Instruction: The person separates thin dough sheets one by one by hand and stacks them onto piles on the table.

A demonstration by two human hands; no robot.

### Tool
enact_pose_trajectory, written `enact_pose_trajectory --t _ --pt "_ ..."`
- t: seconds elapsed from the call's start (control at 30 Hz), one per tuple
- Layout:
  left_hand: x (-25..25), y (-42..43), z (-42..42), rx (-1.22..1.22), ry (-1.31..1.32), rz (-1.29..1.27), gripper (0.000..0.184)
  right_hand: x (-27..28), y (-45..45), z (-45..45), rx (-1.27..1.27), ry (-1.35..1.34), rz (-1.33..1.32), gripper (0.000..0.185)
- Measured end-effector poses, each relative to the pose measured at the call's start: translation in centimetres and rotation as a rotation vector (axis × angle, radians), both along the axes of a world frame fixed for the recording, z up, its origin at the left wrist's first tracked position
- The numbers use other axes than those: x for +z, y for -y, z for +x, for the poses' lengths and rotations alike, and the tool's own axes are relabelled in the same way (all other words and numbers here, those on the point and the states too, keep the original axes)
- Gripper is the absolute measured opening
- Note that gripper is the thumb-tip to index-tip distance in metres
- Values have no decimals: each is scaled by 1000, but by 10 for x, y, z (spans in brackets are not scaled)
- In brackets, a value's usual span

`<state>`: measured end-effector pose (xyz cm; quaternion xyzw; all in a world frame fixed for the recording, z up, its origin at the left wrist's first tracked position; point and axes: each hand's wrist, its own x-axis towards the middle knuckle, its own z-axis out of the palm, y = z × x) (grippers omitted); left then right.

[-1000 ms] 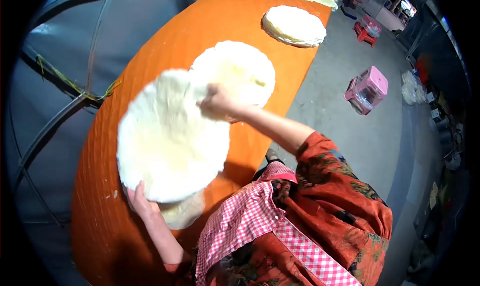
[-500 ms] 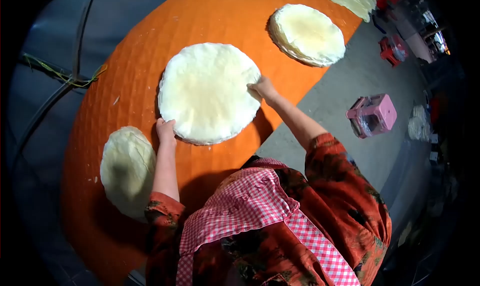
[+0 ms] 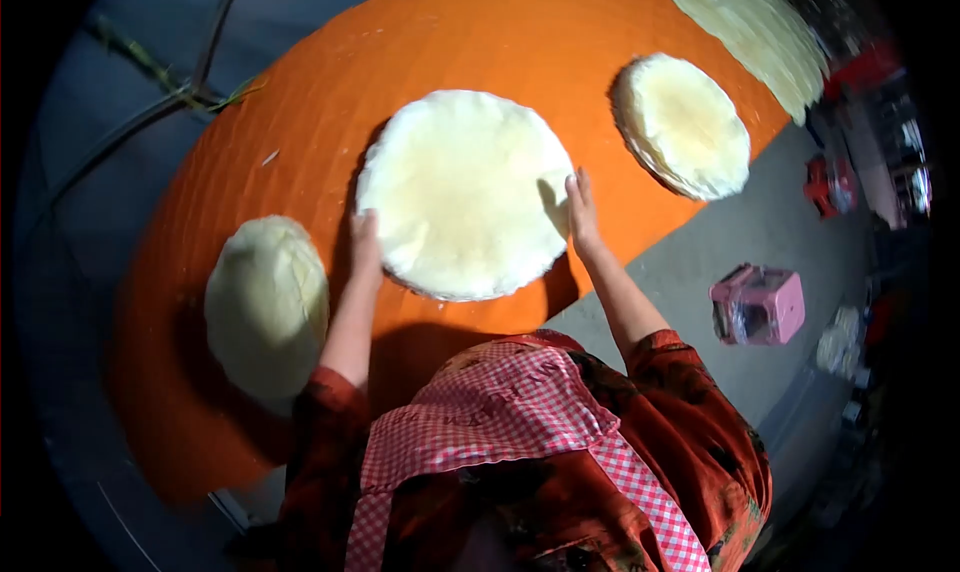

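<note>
In the middle of the head view lies a thick stack of thin, round, pale-yellow sheets [image 3: 470,187] with white, uneven edges, perhaps thin flatbreads. My left hand [image 3: 366,247] rests against its lower left rim, fingers pointing up along the edge and partly blurred. On the opposite side, my right hand [image 3: 583,212] is held upright and flat, its fingers stretched along the right rim and casting a shadow on the top sheet. Neither hand is wrapped round the stack. Beneath it is an orange table surface [image 3: 480,32].
A second round stack [image 3: 695,127] sits at the upper right, another [image 3: 265,307] at the lower left, partly shaded. Overlapping pale sheets [image 3: 750,32] cover the far right corner. A pink stool [image 3: 765,302] and a red stool [image 3: 830,187] stand on the grey floor.
My right hand has let go of the stack's edge and now lies flat against its side. My left hand has moved up along the left rim. The view has shifted, so things sit differently.
</note>
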<state>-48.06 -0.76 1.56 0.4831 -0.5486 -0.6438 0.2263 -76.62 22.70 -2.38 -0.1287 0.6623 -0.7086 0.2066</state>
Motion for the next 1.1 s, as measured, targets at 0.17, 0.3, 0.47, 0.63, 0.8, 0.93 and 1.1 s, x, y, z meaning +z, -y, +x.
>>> enact_pose_trajectory --t 0.17,0.3,0.47,0.63,0.8,0.93,1.1 --pt "20 3 91 25 115 32 74 4 17 88 107 -205 84 56" --pt "-38 15 120 95 204 -498 69 14 16 61 -90 -768 640 62" --pt "3 -58 194 177 -175 -622 43 137 101 213 469 -803 330 45" --pt "-40 -103 346 644 -33 -330 11 117 175 400 1143 -883 108 35" --pt "-10 -70 455 1128 -312 39 28 50 208 547 1329 -1334 -129 46" --pt "-1 -58 483 1132 -439 224 36 24 213 575 1283 -1539 -49 49" --pt "-34 -58 500 1032 -489 291 39 38 227 567 1432 -1383 42 45"
